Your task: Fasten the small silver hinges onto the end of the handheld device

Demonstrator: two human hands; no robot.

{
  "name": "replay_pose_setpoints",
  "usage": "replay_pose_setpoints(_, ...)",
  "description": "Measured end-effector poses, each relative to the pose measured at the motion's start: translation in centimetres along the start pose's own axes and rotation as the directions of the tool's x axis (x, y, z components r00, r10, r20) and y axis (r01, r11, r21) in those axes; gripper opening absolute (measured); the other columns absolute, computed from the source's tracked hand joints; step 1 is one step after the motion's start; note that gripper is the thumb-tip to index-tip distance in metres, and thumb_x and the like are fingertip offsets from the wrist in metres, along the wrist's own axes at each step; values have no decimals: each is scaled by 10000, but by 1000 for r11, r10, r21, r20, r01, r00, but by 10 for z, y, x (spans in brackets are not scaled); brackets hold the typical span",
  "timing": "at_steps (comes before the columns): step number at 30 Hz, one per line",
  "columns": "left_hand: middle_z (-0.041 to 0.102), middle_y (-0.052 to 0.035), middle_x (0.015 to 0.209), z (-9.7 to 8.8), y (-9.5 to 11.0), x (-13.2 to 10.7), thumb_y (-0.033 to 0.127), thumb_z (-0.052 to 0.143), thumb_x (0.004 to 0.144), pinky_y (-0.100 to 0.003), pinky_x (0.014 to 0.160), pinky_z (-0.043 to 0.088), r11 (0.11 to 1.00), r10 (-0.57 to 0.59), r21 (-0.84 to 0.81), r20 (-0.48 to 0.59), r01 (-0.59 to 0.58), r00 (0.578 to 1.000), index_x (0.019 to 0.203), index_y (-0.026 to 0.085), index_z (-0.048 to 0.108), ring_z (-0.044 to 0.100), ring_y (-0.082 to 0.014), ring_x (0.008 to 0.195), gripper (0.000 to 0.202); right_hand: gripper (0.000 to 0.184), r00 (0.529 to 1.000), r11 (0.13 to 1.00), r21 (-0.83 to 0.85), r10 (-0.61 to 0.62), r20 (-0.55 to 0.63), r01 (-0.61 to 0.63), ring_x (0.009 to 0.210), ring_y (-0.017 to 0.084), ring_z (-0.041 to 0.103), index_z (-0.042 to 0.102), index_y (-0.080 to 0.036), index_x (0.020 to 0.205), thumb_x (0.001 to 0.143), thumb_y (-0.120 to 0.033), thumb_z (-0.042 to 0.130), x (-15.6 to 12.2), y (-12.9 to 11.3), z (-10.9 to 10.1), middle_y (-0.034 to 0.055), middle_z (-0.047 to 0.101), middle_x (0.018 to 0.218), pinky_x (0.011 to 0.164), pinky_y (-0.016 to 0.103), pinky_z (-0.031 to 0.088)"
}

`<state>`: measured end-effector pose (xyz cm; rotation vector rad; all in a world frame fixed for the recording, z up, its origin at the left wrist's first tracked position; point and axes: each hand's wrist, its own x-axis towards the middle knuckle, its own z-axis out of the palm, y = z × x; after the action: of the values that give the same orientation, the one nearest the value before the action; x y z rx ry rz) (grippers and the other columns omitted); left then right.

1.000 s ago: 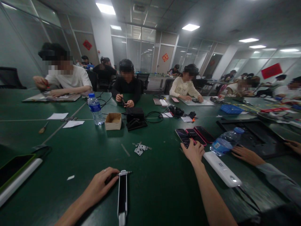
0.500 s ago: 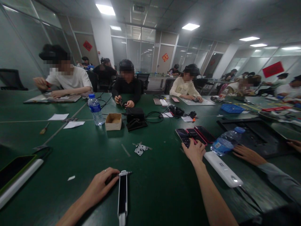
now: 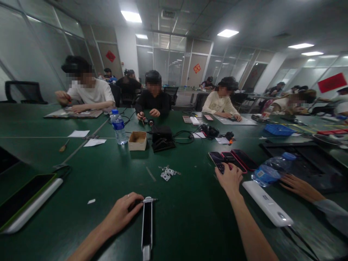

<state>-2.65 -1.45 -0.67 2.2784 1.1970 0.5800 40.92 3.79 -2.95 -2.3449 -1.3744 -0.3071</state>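
Note:
My left hand lies low on the green table, thumb and forefinger closed at the end of a thin silver rod-like tool. The rod crosses the top of a narrow white-framed device with a dark face. Further right, my right hand has its fingers bent around the near end of a dark phone, which lies on the table. Beside that phone are a small dark red-edged device and a red-edged phone. Small metal plates and rings lie between my hands.
A white power bank-like device with a cable and a water bottle stand right of my right arm, near another person's hand. Ahead are a small box, a black stand and another bottle. People sit opposite.
The whole view has swung slightly left, so everything appears further right. Both my hands keep their places on the table. The person opposite in black has shifted their hands.

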Motion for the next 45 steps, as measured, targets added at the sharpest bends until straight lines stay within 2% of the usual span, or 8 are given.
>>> replay_pose_setpoints(3, 652, -38, 932, 0, 2, -1, 310, 441, 921, -266, 729, 484, 1000, -4, -4, -6, 4, 1000, 1029, 204, 601, 607, -166, 799, 220, 369, 973, 961, 178, -225, 57, 212, 1099, 284, 435, 602, -170, 1121, 856, -368, 439, -12, -27, -3, 124, 532, 1170, 905, 411, 377)
replay_pose_setpoints(8, 633, -24, 889, 3, 1, -4, 289, 464, 917, -251, 672, 460, 999, -31, -16, -19, 31, 999, 1024, 192, 584, 577, -144, 717, 188, 293, 762, 802, 420, -568, 312, 426, 1000, 201, 544, 625, -197, 1072, 885, -302, 426, -39, -92, -7, 71, 610, 1070, 860, 303, 435)
replay_pose_setpoints(12, 622, -17, 877, 5, -2, -5, 265, 481, 907, -250, 667, 448, 999, -31, -29, -20, 31, 999, 1014, 187, 581, 564, -142, 716, 166, 259, 691, 809, 376, -584, 427, 451, 993, 207, 558, 645, -192, 1047, 879, -280, 468, -43, -120, -10, 75, 616, 1040, 848, 294, 438)
replay_pose_setpoints(21, 619, -30, 907, 5, -3, -5, 269, 516, 880, -264, 673, 443, 998, -38, -53, -10, 37, 999, 1038, 184, 583, 544, -149, 717, 192, 216, 586, 816, 331, -573, 573, 473, 957, 188, 588, 664, -201, 1004, 844, -261, 533, -24, -131, -23, 75, 618, 1040, 798, 270, 433)
replay_pose_setpoints(26, 624, -33, 937, 6, -4, -6, 263, 528, 877, -271, 713, 452, 997, -35, -71, -15, 34, 999, 1033, 185, 585, 560, -161, 772, 184, 216, 579, 812, 323, -575, 578, 486, 941, 195, 601, 663, -202, 997, 827, -266, 546, -23, -145, -27, 77, 632, 1048, 751, 271, 450)
replay_pose_setpoints(32, 624, -22, 943, 6, -4, -8, 259, 544, 875, -266, 749, 450, 996, -40, -75, -16, 39, 999, 1021, 189, 588, 565, -161, 812, 168, 182, 633, 854, 240, -507, 585, 462, 878, 209, 640, 680, -188, 879, 816, -155, 512, -26, -158, -22, 97, 674, 971, 664, 261, 452)
replay_pose_setpoints(38, 615, -17, 910, 5, -2, -8, 265, 541, 879, -250, 694, 438, 997, -50, -58, -19, 49, 999, 1027, 187, 587, 553, -148, 753, 174, 118, 646, 854, 248, -510, 568, 457, 767, 199, 648, 663, -158, 787, 775, -120, 552, -28, -161, -24, 115, 680, 866, 603, 241, 437)
replay_pose_setpoints(45, 620, -21, 901, 5, -1, -8, 242, 542, 870, -245, 685, 446, 997, -41, -67, -40, 38, 998, 1018, 181, 589, 564, -149, 751, 167, 132, 685, 720, 531, -657, 315, 447, 772, 177, 609, 624, -180, 854, 826, -172, 495, -58, -155, -25, 74, 647, 851, 652, 257, 444)
